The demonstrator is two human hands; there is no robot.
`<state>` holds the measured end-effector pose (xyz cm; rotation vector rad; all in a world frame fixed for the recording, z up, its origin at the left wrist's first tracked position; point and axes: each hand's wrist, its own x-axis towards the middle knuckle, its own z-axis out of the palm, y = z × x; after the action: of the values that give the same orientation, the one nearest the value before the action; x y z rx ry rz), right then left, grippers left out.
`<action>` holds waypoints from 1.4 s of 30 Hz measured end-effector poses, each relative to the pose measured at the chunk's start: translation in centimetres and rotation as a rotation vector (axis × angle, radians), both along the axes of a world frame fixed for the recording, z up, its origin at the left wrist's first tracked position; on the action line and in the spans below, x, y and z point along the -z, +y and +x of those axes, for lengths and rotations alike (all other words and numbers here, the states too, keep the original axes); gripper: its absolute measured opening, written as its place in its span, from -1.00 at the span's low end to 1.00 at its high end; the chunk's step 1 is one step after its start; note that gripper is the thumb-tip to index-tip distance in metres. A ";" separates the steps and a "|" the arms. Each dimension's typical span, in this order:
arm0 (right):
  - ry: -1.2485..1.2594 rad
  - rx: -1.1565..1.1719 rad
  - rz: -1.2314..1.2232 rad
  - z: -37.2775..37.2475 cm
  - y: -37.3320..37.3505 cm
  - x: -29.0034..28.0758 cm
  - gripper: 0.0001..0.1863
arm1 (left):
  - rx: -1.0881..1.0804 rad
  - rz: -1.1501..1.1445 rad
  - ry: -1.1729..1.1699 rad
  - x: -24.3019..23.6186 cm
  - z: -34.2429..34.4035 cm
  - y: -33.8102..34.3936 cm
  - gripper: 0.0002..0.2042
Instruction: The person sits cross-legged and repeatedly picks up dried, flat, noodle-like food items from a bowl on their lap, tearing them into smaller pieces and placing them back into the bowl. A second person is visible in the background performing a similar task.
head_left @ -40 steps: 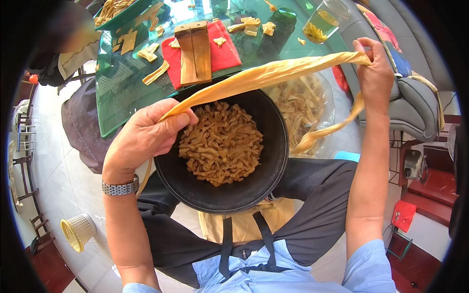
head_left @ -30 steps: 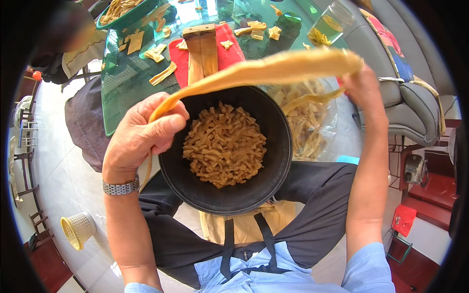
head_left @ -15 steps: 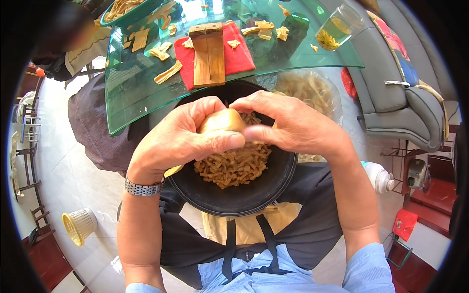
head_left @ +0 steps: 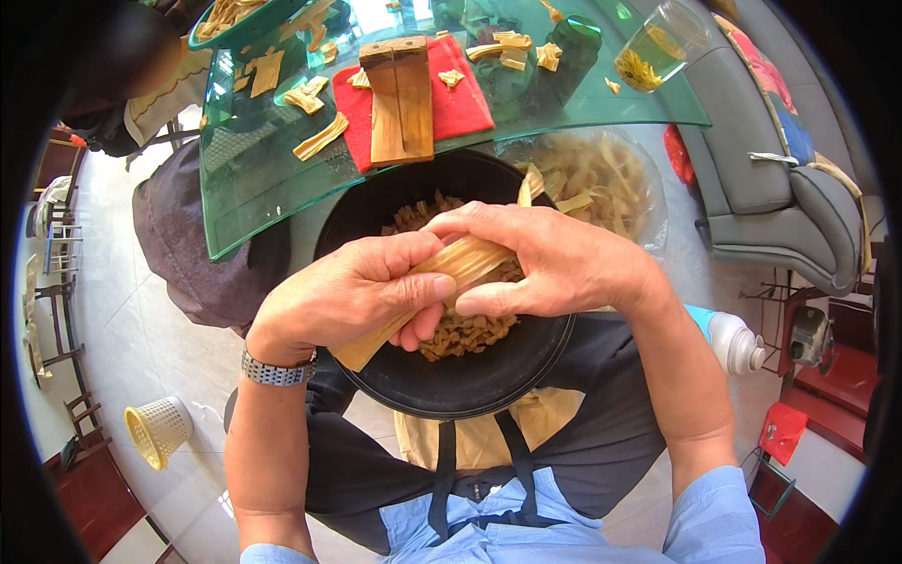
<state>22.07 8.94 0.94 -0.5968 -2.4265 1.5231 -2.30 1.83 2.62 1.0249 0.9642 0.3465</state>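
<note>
At far left, a woven plastic basket (head_left: 160, 432) is sitting on the floor. My left hand (head_left: 362, 282), with a metal watch (head_left: 280, 369) circling the wrist, is pinching a pale yellow strip (head_left: 474, 263) between thumb and fingers. Behind it, a wooden block (head_left: 402, 113) is standing on a red cloth (head_left: 460, 94) atop the glass table. The strip is slanting over a black pot (head_left: 451, 399) that is holding short cut pieces (head_left: 474, 338). My right hand (head_left: 559, 258) is curving over the strip's upper part; I cannot tell whether it is gripping. Beyond, a clear bag (head_left: 611, 188) of strips is lying near the pot, and a bottle (head_left: 733, 343) is resting at far right.
</note>
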 end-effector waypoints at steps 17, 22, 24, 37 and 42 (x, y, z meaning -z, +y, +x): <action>-0.411 -0.128 -0.392 -1.9 0.3 2.1 -0.78 | 0.127 -0.001 0.292 2.2 -0.8 -0.7 -0.81; -0.299 -0.025 -0.084 -0.5 -0.1 3.8 -0.80 | 0.056 0.069 0.409 1.8 -1.7 -1.4 -0.79; -0.332 -0.007 -0.261 -0.8 -0.2 3.2 -0.80 | 0.057 0.125 0.401 2.1 -2.1 -1.4 -0.79; -0.117 0.070 0.123 0.1 -0.8 3.5 -0.85 | -0.072 -0.010 0.170 2.0 -2.1 -1.3 -0.73; 0.056 0.069 0.293 0.2 -1.2 1.6 -0.75 | -0.222 -0.229 -0.033 0.9 -2.6 -1.6 -0.78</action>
<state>22.23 7.73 -0.67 -0.5621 -2.4921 1.1126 -4.91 0.25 1.68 0.7046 1.0643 0.4243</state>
